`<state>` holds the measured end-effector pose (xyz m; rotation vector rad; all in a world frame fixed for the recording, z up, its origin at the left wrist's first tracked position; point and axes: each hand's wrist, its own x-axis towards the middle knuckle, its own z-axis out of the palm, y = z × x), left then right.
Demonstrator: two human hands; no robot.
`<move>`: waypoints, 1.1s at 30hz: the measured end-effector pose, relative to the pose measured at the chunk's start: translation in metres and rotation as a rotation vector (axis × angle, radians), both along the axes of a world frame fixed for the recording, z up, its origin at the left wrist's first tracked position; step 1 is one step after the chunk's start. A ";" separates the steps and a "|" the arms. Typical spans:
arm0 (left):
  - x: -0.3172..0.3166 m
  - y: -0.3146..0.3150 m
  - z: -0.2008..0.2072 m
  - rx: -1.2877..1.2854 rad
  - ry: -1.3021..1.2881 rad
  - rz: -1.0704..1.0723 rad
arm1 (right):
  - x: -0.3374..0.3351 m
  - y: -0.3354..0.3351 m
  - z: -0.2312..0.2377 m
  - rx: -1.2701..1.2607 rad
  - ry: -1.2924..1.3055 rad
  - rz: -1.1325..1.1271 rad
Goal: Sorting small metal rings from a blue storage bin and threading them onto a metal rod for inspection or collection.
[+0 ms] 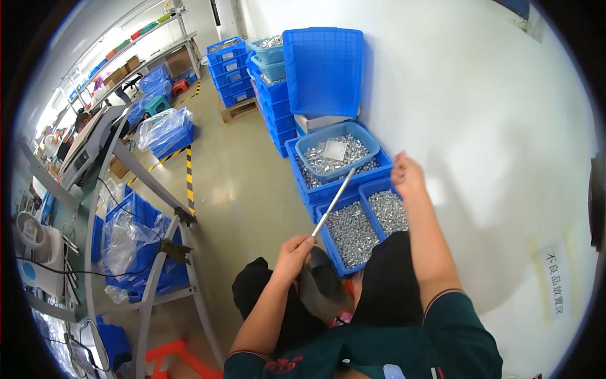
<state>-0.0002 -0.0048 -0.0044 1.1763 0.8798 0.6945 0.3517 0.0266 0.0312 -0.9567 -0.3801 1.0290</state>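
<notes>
My left hand [294, 258] is wrapped round the near end of a slim silver metal rod [331, 207], which slants up and to the right. The rod's far tip reaches the rim of a light-blue basket [307, 165] heaped with small shiny metal parts and a white card. My right hand [407, 172] is raised beside that basket, close to the white wall; its fingers are curled together, and anything between them is too small to make out. Below the hands, a blue bin [352, 235] and a neighbouring blue bin [386, 208] hold small silver metal pieces.
The basket rests in a larger blue crate [294, 153]. Behind it stand an upright blue crate [324, 72] and stacked crates [228, 74]. At left are a grey-framed workbench [142, 303], plastic-covered blue crates [136, 230] and a red stool [183, 359].
</notes>
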 end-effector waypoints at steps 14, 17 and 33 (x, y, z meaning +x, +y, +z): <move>-0.008 0.003 0.013 -0.021 -0.041 -0.037 | -0.064 -0.012 0.034 0.150 0.455 0.531; -0.006 0.002 0.011 -0.028 -0.066 -0.020 | -0.069 -0.015 0.038 0.179 0.426 0.569; -0.002 0.000 0.013 0.018 -0.058 -0.065 | -0.077 -0.018 0.038 0.099 0.538 0.548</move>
